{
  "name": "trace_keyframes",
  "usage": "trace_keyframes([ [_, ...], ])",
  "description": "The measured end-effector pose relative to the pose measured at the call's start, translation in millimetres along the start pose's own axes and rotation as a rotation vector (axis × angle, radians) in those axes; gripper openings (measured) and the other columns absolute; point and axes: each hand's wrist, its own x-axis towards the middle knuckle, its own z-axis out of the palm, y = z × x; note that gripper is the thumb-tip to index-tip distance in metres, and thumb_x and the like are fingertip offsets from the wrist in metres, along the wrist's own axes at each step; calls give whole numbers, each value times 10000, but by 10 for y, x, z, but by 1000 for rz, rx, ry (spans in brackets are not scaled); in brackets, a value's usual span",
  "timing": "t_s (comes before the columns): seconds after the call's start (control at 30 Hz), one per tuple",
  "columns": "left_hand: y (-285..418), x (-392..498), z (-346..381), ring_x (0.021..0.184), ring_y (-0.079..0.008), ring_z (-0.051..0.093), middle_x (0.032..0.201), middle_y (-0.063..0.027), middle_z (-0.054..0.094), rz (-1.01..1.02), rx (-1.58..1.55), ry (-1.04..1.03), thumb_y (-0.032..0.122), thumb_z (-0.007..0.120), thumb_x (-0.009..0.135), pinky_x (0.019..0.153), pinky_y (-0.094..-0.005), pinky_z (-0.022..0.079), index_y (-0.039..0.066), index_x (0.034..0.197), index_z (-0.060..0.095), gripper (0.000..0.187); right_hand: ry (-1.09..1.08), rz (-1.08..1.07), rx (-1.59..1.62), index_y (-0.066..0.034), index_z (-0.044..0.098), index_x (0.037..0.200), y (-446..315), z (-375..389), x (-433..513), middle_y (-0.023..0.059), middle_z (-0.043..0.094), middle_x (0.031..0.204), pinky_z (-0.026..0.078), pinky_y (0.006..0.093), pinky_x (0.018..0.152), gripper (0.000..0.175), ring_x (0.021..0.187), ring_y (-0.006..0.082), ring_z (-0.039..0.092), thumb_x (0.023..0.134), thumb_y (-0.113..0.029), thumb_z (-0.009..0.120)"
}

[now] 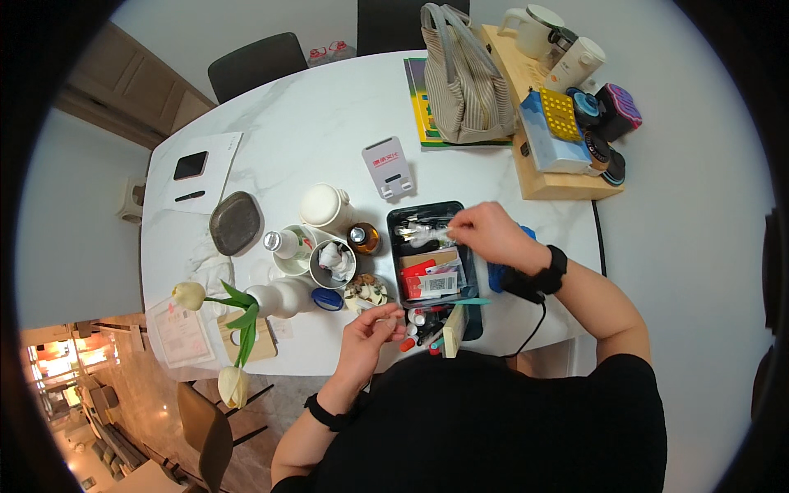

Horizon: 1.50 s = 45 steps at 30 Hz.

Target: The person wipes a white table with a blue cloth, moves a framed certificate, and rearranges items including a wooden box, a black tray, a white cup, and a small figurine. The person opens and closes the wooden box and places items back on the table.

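Observation:
My right hand [487, 231] is over the upper right part of a dark plastic tray [392, 259], its fingers pinching a small clear plastic piece [434, 235]. Small mixed items lie in the tray's upper part; cards and a red packet [419, 269] fill its lower part. My left hand [370, 336] is beside the tray's lower left corner, thumb and fingers close together; whether anything small is between them cannot be told. Just right of it, markers [408, 343] and a pale yellow block [454, 333] stand in another dark container [473, 323].
Left of the tray stand an amber bottle [364, 238], a cup with crumpled tissue [333, 264], a lidded white canister [323, 206] and a white vase [286, 297] with tulips. A phone stand [389, 167], a striped bag [462, 92] and a wooden box [542, 185] are farther back. A black cable [536, 333] runs at right.

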Motion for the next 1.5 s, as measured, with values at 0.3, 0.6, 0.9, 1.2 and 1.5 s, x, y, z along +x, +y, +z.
trace_keyframes([
  [0.3,-141,29,-99,827,-130,632,969,-81,671,-17,229,-115,70,579,920,770,-274,517,7,1198,580,285,49,-47,-268,-44,700,778,249,231,388,173,655,777,499,449,713,147,801,352,630,765,-155,605],
  [0.6,-118,47,-62,811,-92,603,933,-55,659,-51,223,-105,45,577,913,782,-243,498,-4,1184,582,275,33,9,-350,-80,709,889,261,306,491,134,677,848,500,431,727,175,828,326,635,798,-172,592],
  [0.9,-106,47,-57,840,-91,597,992,-55,656,-29,229,-111,36,579,913,798,-247,500,-16,1179,580,271,77,-177,-259,-86,692,925,239,179,219,107,665,905,496,416,746,172,861,310,623,814,-177,596],
  [1.2,-179,26,-107,903,-109,595,1032,-49,644,153,498,-81,57,604,907,787,-246,488,3,1133,607,233,-263,-322,-184,-66,694,866,174,119,-424,97,641,831,486,394,724,178,846,288,602,780,-215,647],
  [1.5,-50,-132,-53,938,-181,601,1068,-98,599,369,795,-94,47,746,759,771,-288,519,19,1103,607,372,427,-108,-329,-47,635,1037,648,62,-929,121,603,1099,469,369,849,347,1019,309,557,704,-86,722],
])
